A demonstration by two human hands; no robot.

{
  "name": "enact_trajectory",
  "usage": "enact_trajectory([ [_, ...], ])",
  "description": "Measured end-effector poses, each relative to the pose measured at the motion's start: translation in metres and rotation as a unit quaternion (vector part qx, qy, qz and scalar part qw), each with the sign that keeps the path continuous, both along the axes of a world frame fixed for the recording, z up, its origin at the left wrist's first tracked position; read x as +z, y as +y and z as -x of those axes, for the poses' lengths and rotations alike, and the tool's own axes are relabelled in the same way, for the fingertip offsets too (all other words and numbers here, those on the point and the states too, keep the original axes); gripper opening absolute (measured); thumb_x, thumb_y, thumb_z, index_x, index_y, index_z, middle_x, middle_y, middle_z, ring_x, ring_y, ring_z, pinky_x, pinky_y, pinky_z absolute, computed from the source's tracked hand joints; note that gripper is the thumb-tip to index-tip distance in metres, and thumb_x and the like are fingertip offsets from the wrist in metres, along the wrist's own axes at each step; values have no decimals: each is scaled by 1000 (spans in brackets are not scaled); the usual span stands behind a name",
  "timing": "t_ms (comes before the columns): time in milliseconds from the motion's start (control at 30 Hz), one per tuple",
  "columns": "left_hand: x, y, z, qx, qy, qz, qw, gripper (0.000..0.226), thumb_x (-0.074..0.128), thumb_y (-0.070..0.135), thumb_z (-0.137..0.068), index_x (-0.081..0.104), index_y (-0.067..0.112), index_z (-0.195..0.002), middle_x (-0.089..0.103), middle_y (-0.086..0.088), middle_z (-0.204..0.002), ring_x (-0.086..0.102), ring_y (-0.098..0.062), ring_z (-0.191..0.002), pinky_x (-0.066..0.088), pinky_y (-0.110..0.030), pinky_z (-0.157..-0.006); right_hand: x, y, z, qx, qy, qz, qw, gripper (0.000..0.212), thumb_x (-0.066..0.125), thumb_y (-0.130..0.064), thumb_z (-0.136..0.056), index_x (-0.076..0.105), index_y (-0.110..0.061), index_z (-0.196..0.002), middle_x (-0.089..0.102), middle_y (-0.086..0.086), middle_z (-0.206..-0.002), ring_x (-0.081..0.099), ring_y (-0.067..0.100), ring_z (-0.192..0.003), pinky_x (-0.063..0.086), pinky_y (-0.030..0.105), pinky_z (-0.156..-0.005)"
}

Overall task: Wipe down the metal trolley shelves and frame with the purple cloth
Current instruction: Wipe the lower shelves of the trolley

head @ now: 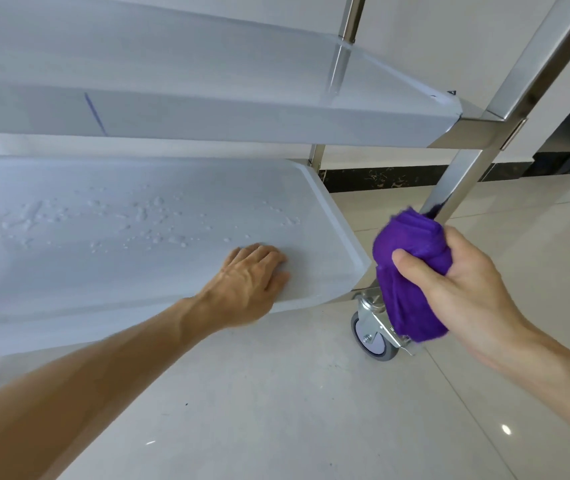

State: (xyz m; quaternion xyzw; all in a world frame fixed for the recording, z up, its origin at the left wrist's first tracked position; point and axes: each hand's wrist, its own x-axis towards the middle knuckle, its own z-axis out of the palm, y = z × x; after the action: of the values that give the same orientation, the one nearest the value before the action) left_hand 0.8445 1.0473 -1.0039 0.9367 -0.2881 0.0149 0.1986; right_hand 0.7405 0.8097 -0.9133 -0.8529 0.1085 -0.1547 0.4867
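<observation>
My right hand (pixel 456 285) grips the purple cloth (pixel 411 271), which is wrapped round the lower part of the trolley's front right leg (pixel 456 178). The cloth hangs down over the leg to just above the caster wheel (pixel 371 336). My left hand (pixel 252 278) rests palm down on the lower shelf (pixel 103 237), near its right front corner, fingers flat. Water droplets lie scattered across that shelf. The upper shelf (pixel 207 116) spans the top of the view, with a thin blue mark on its front face.
Glossy pale floor tiles (pixel 276 410) stretch below and to the right of the trolley. A cream wall with a dark skirting strip (pixel 380 178) stands behind. A rear trolley post (pixel 352 19) rises at the top. Something dark sits at the far right edge.
</observation>
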Motion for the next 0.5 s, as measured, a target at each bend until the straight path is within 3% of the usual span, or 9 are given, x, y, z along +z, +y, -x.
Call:
enact_trajectory([
  [133, 22, 32, -14, 46, 19, 40, 998, 38, 49, 32, -100, 53, 15, -134, 49, -3, -140, 50, -26, -125, 37, -39, -106, -2, 10, -52, 15, -7, 40, 999, 15, 66, -28, -90, 60, -31, -103, 70, -6, -89, 67, 10, -82, 54, 25, -69],
  [233, 27, 72, -16, 96, -17, 20, 995, 37, 52, 31, -98, 57, 15, -131, 52, -5, -137, 52, -29, -123, 40, -41, -104, -23, 13, -78, 77, 25, 197, 977, 37, 63, -32, -92, 54, -31, -128, 65, -4, -116, 60, 14, -103, 45, 14, -86],
  [300, 23, 100, -11, 118, -28, -17, 993, 40, 50, 37, -98, 56, 18, -132, 51, -4, -140, 49, -29, -128, 37, -42, -106, -50, 20, -84, 135, 108, 320, 931, 58, 57, -51, -91, 44, -27, -142, 47, 2, -145, 41, 19, -134, 34, 29, -110],
  [367, 14, 122, -1, 126, -13, -69, 989, 56, 36, 55, -95, 51, 23, -138, 45, 1, -148, 41, -25, -137, 30, -41, -112, -73, 28, -89, 150, 143, 412, 887, 75, 37, -73, -86, 39, -29, -146, 29, 2, -158, 19, 21, -148, 20, 43, -119],
  [433, 1, 132, 11, 128, -6, -106, 986, 72, 14, 63, -89, 41, 29, -146, 35, 9, -155, 29, -18, -145, 19, -37, -119, -77, 27, -105, 143, 147, 413, 887, 79, 20, -78, -85, 36, -33, -148, 24, -2, -161, 13, 18, -150, 18, 48, -119],
  [500, -7, 133, 17, 145, -18, -102, 984, 71, 9, 60, -91, 38, 31, -148, 34, 11, -156, 26, -16, -147, 13, -37, -120, -72, 20, -135, 135, 167, 386, 897, 71, 18, -70, -91, 32, -32, -150, 20, -3, -162, 12, 18, -150, 20, 52, -118],
])
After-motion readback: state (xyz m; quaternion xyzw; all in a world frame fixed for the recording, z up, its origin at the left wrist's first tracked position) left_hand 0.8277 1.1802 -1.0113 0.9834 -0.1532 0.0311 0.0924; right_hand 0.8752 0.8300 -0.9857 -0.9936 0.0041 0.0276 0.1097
